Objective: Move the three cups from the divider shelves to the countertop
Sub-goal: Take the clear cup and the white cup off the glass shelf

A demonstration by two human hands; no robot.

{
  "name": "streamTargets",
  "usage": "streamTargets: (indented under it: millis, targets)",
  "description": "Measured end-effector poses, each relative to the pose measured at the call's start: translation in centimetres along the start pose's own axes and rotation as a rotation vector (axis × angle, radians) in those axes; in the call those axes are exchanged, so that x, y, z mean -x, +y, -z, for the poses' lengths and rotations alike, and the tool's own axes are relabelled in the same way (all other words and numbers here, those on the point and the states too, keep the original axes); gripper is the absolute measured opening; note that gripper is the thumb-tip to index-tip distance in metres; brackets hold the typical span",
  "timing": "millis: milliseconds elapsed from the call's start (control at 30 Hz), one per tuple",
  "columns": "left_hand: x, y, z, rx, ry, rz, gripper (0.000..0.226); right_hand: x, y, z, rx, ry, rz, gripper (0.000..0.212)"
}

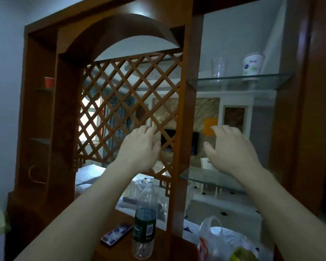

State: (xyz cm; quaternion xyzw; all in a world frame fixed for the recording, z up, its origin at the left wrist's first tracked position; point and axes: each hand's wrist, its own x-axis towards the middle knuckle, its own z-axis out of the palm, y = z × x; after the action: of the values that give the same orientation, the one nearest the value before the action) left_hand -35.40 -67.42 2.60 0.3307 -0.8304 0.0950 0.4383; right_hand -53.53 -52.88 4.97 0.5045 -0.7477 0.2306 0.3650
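You are raising both hands empty before the wooden divider (184, 110): your left hand (139, 149) is spreading loosely curled fingers in front of the lattice (128, 102), possibly brushing it, and your right hand (231, 149) is hovering with fingers apart. The clear cup (218, 67) and white flowered cup (252, 65) are standing on the upper glass shelf (239, 81); the red cup (49, 82) is sitting on a left shelf. A water bottle (145, 221), phone (116, 234) and plastic bag (220, 242) are resting on the countertop (120, 249).
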Motion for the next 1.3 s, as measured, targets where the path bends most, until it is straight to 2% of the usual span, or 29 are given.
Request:
streamTargets:
  millis: [400,567,900,1133,1300]
  targets:
    - [-12.1,3.1,-4.3,0.056,0.217,-0.085,0.048,-9.0,5.4,-1.0,0.077,0.186,0.02,0.046]
    - [-16.9,5.1,-4.5,0.056,0.294,-0.119,0.055,-13.4,7.8,-0.6,0.043,0.29,0.079,0.049]
    - [-25.2,10.3,-2.6,0.078,0.491,-0.167,0.054,-21.5,12.5,2.6,0.06,0.492,0.162,0.055]
    - [-29.9,12.5,-3.9,0.201,0.488,-0.212,0.056,-25.2,15.1,3.7,0.079,0.569,0.099,0.056]
    - [-33.2,13.3,-4.7,0.347,0.41,-0.216,0.067,-26.5,16.3,3.7,0.07,0.56,0.001,0.062]
